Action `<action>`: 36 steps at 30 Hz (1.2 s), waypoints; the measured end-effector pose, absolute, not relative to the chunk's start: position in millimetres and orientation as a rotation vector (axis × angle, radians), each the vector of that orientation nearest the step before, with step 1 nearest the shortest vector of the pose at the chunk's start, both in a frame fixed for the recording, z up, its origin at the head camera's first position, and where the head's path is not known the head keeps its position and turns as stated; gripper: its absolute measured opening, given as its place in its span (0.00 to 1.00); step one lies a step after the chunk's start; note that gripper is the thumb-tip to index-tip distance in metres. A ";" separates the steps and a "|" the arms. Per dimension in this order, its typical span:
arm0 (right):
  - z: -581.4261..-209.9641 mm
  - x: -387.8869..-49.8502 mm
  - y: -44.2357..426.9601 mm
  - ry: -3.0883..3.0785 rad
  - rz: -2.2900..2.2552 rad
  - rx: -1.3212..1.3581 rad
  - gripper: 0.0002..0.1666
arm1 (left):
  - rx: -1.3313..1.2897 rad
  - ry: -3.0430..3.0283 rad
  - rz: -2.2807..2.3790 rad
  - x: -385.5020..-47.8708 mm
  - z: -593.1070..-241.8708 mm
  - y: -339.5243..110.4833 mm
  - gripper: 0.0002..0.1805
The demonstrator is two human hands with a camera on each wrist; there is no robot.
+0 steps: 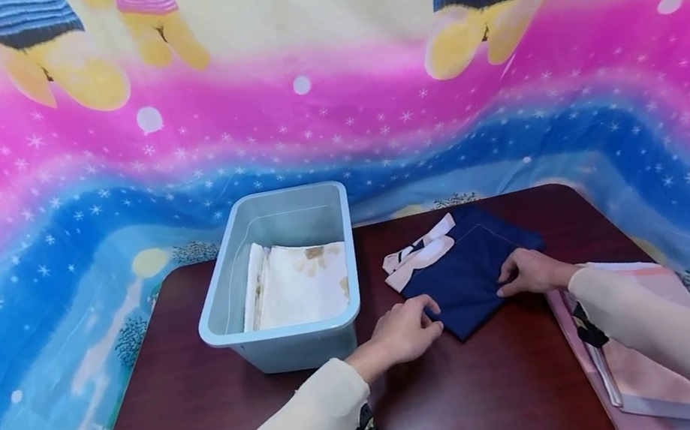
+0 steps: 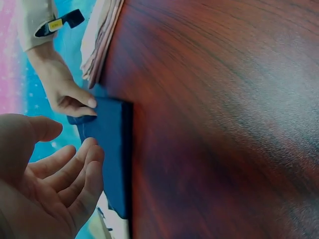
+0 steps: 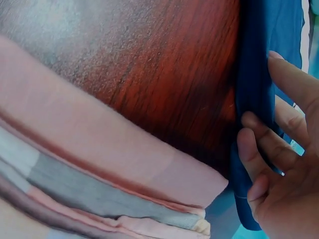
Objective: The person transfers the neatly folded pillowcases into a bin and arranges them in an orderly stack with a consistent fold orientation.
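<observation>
We pinch the blue cloth [image 1: 468,274] with our right hand [image 1: 532,270]; most lies left of and past the pinch. Our left hand [image 1: 401,331], loose, holds nothing.

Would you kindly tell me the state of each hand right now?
Left hand: open, fingers loosely bent, holding nothing.
Right hand: closed, pinching the edge of the navy cloth.

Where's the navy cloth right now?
In the head view, the navy cloth lies on the table's far right part, just right of the bin and beyond the pink cloth, with the right hand at its edge.
</observation>
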State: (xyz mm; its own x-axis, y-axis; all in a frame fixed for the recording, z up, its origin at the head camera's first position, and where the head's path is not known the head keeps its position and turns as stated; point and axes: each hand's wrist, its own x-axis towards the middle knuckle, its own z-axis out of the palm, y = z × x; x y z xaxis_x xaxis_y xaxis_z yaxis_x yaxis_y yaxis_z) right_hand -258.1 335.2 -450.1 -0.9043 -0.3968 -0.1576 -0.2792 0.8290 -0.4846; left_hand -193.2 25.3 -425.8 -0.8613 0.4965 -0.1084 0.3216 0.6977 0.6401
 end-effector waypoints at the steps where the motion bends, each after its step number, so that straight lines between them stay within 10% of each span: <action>1: -450.3 -258.0 336.0 2.767 -0.658 -0.523 0.13 | 0.641 2.641 0.924 -193.9 -428.2 25.2 0.12; 24: -458.8 -255.3 347.5 2.746 -0.704 -0.602 0.15 | 0.381 2.922 1.040 -225.9 -464.9 35.8 0.24; 36: -463.0 -243.1 329.0 2.757 -1.003 -0.078 0.28 | 0.287 2.876 1.027 -243.2 -477.0 31.0 0.34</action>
